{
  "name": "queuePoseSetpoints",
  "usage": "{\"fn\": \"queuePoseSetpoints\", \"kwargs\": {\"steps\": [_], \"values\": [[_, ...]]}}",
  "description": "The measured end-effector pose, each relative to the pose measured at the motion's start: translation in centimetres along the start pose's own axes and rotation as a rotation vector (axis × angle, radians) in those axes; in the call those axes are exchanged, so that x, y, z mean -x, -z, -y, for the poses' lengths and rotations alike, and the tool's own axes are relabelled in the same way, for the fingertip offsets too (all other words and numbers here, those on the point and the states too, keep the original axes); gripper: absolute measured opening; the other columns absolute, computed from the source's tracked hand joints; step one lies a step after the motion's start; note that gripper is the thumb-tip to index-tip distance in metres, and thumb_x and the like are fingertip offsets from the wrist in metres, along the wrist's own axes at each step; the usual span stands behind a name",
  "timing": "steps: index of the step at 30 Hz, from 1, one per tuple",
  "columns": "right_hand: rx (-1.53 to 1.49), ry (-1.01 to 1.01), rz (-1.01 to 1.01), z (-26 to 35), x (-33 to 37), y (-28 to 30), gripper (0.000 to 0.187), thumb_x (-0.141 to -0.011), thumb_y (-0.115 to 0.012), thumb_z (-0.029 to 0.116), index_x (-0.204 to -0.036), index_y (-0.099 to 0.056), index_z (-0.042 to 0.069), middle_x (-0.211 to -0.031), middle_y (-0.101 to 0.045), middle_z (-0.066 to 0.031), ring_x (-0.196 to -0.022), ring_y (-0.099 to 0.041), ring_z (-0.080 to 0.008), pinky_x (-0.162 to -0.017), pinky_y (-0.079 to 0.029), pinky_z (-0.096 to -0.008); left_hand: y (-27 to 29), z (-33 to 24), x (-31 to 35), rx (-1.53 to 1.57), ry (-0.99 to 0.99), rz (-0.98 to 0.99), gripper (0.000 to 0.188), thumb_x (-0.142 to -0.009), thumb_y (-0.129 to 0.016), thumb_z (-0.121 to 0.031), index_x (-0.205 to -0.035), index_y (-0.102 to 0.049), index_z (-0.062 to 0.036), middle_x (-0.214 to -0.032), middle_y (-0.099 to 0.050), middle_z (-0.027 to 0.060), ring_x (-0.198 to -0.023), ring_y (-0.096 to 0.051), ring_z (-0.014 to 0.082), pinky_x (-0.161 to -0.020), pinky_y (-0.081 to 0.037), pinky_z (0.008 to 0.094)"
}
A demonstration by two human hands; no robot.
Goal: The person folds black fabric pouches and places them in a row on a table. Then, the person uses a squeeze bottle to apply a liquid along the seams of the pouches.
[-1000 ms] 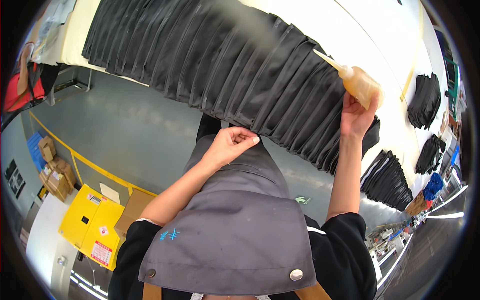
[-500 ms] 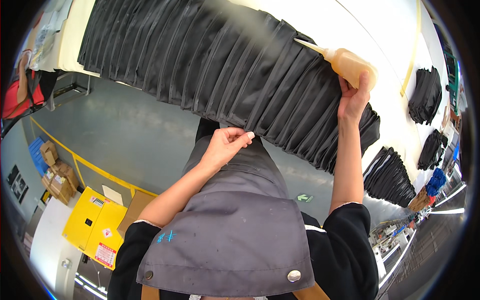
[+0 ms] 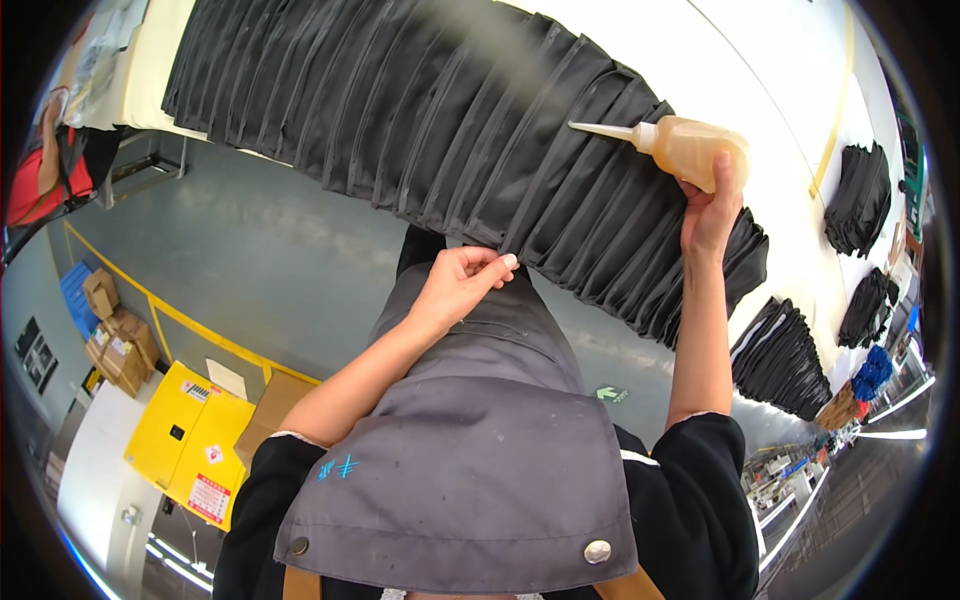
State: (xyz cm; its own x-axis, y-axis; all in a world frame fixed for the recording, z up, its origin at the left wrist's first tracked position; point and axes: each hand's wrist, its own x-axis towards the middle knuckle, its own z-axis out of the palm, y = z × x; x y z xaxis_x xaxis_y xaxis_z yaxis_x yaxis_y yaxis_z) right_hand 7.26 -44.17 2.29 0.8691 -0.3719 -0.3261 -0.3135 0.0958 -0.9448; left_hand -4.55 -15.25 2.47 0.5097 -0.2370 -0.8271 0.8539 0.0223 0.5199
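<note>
A long row of overlapping black fabric pieces (image 3: 400, 120) lies fanned across the pale table. My left hand (image 3: 463, 285) pinches the near edge of one piece between thumb and fingers, around the middle of the row. In my right hand (image 3: 712, 215) is a squeeze bottle (image 3: 700, 150) with amber liquid and a long thin nozzle. It is tipped on its side above the right part of the row, the nozzle pointing left over the fabric. Whether the nozzle tip touches the cloth I cannot tell.
On the white table (image 3: 790, 200) to the right lie smaller black fabric stacks (image 3: 858, 200). A yellow cabinet (image 3: 190, 430) and cardboard boxes (image 3: 125, 350) stand at the left. Another person in red (image 3: 40, 180) is at the far left.
The bottle in my right hand has come down and toward me, its nozzle now lying more level and further left over the fabric. My left hand keeps its pinch at the edge.
</note>
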Motion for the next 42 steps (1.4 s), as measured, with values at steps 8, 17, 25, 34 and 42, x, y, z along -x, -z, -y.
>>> {"fn": "queuePoseSetpoints", "kwargs": {"steps": [8, 17, 25, 34, 42], "values": [[0.028, -0.032, 0.061, -0.4, 1.8, 0.2, 0.055, -0.091, -0.063, 0.038, -0.125, -0.052, -0.003, -0.114, -0.06, -0.012, -0.103, -0.061, -0.0214, -0.084, -0.055, -0.0372, 0.0, -0.2, 0.0, 0.011, 0.001, 0.003, 0.029, -0.092, -0.066, -0.024, -0.098, -0.07, 0.0035, -0.086, -0.069, 0.0073, -0.082, -0.061, 0.0112, -0.08, -0.048, 0.0259], [0.022, -0.061, 0.111, -0.8, 3.7, 0.7, 0.05, -0.089, -0.066, 0.036, -0.119, -0.056, -0.003, -0.108, -0.06, -0.0093, -0.099, -0.059, -0.0176, -0.082, -0.05, -0.0322, 0.0, 0.1, 0.0, 0.006, -0.026, -0.013, 0.037, -0.09, -0.068, -0.032, -0.096, -0.069, 0.0039, -0.083, -0.069, 0.0067, -0.08, -0.062, 0.0107, -0.075, -0.049, 0.0249], [0.047, -0.071, 0.16, -1.5, 5.5, 1.2, 0.048, -0.088, -0.068, 0.034, -0.116, -0.057, -0.003, -0.106, -0.06, -0.0072, -0.1, -0.054, -0.015, -0.091, -0.04, -0.0301, 0.0, 0.0, 0.1, -0.011, 0.003, -0.019, 0.034, -0.09, -0.068, -0.031, -0.096, -0.07, 0.0031, -0.085, -0.069, 0.0073, -0.082, -0.061, 0.0112, -0.079, -0.048, 0.0266], [0.046, -0.171, 0.227, -2.1, 7.3, 1.5, 0.056, -0.089, -0.065, 0.042, -0.127, -0.051, 0.003, -0.113, -0.061, -0.0084, -0.107, -0.058, -0.0196, -0.093, -0.046, -0.0361, 0.0, 0.5, 0.1, 0.023, -0.023, -0.003, 0.03, -0.088, -0.071, -0.026, -0.098, -0.069, 0.0027, -0.085, -0.068, 0.0066, -0.082, -0.061, 0.0111, -0.079, -0.048, 0.0257], [-1.092, -0.359, 0.205, 0.3, 2.1, 4.0, 0.054, -0.091, -0.063, 0.042, -0.13, -0.048, 0.007, -0.125, -0.055, -0.01, -0.111, -0.058, -0.024, -0.087, -0.056, -0.032, -1.2, 0.7, -0.1, -0.107, -0.025, 0.011, 0.045, -0.085, -0.073, -0.035, -0.101, -0.067, 0.0071, -0.084, -0.068, 0.009, -0.079, -0.062, 0.0125, -0.076, -0.05, 0.0266]]}}
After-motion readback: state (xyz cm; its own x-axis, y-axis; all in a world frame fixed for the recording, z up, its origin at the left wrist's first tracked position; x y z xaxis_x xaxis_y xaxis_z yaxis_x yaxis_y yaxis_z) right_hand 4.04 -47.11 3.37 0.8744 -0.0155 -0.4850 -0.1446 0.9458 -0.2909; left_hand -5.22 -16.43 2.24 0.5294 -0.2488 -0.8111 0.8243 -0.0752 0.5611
